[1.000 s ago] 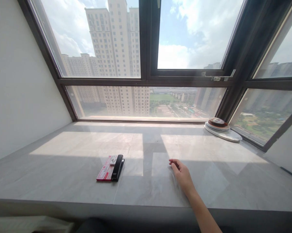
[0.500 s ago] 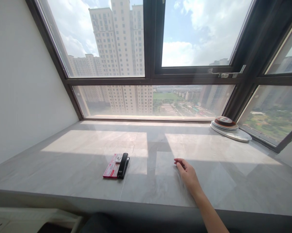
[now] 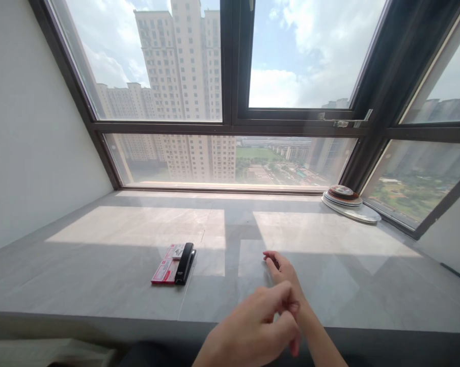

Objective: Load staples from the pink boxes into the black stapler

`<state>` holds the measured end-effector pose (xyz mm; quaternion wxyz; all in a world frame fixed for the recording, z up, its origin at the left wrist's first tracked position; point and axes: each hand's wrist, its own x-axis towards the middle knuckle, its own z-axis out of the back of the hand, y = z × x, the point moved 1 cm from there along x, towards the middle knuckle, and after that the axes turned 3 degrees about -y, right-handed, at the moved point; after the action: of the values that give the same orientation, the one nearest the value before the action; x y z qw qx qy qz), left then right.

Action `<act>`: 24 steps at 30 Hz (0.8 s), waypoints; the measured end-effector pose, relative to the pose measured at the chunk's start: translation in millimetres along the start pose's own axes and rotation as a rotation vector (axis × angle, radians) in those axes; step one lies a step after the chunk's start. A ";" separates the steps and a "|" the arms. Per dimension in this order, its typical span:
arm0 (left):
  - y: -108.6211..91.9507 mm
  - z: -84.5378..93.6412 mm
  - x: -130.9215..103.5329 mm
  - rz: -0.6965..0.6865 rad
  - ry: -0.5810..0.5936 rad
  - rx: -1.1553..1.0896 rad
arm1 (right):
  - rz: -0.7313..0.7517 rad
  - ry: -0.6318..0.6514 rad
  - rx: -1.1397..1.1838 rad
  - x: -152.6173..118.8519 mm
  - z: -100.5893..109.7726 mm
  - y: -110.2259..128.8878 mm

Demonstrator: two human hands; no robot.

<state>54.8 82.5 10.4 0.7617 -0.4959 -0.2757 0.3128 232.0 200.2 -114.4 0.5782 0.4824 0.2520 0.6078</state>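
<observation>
My right hand (image 3: pixel 281 267) rests on the pale stone windowsill (image 3: pixel 210 298), fingers loosely bent and the thumb a little apart, with nothing visible in it. Closer to the camera, my left hand (image 3: pixel 256 326) reaches across in front of my right forearm. Its fingers are curled in, and I see no object in them; whether it touches the forearm I cannot tell. To the left of both hands lie a black stapler (image 3: pixel 185 263) and, beside it, flat red-and-white boxes (image 3: pixel 164 269) with a small white box (image 3: pixel 178 251) on top.
A stack of plates (image 3: pixel 348 201) stands in the far right corner by the window. Dark window frames (image 3: pixel 230 127) border the back and right of the sill, and a white wall (image 3: pixel 31 127) the left. A pale container (image 3: pixel 50 351) is below the front edge.
My left hand has come into view from below, in front of my right forearm. The right hand keeps its place on the sill; the whole view has shifted slightly.
</observation>
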 end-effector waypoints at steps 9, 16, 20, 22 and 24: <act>141.6 25.1 -5.9 0.084 -0.435 1.085 | 0.025 -0.091 -0.230 -13.4 -28.5 32.7; 145.8 -6.6 -36.0 0.014 -0.481 1.061 | 0.178 0.173 -0.153 -20.7 -160.1 130.9; 144.1 -14.0 -62.5 0.004 -0.491 0.988 | 0.162 0.294 -0.241 0.3 -208.5 154.9; 139.5 -10.3 -74.4 -0.012 -0.452 0.952 | 0.190 0.343 -0.301 9.3 -203.6 151.8; 131.9 -2.4 -80.9 -0.002 -0.445 0.889 | 0.255 0.390 -0.351 15.2 -178.6 140.8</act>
<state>-23.0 61.6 -121.7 0.8224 -0.0442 -0.2721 0.4976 12.6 230.7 -61.0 0.5123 0.2767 0.1867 0.7913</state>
